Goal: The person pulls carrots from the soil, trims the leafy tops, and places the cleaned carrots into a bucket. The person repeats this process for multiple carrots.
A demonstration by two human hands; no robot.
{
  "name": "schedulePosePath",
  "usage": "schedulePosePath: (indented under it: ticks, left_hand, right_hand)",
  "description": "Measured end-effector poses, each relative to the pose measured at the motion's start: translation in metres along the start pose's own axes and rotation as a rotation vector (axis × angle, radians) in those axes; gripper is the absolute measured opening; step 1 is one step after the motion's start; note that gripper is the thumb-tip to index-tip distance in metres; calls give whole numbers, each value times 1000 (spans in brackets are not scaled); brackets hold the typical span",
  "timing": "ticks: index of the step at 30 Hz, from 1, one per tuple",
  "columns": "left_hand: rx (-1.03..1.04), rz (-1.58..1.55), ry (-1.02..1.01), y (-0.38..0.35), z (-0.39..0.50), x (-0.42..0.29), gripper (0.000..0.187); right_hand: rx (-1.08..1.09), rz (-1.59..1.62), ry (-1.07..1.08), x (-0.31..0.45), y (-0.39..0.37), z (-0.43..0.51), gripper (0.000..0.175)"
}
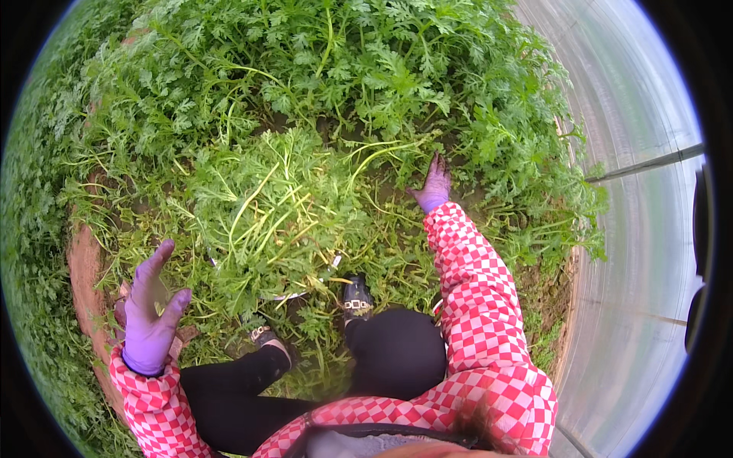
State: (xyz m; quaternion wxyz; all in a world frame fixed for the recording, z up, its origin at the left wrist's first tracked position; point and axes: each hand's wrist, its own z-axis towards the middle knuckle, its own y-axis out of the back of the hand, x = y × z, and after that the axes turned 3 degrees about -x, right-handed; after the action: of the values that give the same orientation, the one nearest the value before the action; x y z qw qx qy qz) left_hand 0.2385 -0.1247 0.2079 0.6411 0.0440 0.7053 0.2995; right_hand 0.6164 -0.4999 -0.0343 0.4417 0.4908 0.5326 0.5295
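My left hand, in a purple glove, is raised at the lower left with thumb and fingers apart, holding nothing. My right hand, gloved the same way, reaches forward to the foot of the standing leafy greens. Its fingertips are dark with soil, its thumb points out to the side, and nothing shows in its grasp. A long cut stem lies just beyond its fingers. Between my hands is a heap of picked greens with pale stems. Part of a pale rim shows beneath the heap; the rest is hidden.
My black buckled shoes stand close against the heap, and my bent knee is behind them. Trampled leaves and stems cover the ground. Bare soil runs along the left, and a translucent plastic sheet wall rises on the right.
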Motion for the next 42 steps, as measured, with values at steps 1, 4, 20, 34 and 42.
schedulePosePath:
  ticks: [1, 4, 20, 34, 42]
  left_hand:
    - [-20, 52, 130, 2, 1, -1, 61]
    - [-41, 20, 191, 6, 12, 5, 60]
    - [144, 96, 132, -9, 38, -3, 62]
    - [-638, 1317, -757, -24, 3, -57, 82]
    - [-368, 866, -179, 33, -30, -15, 39]
  right_hand:
    - [8, -71, -3, 14, -3, 29, 125]
    - [104, -200, 15, 40, -20, 103, 122]
    - [729, 422, -302, 31, -21, 94, 64]
    - [853, 269, 590, 212, 274, -180, 58]
    - [641, 925, 681, 210, 297, -193, 68]
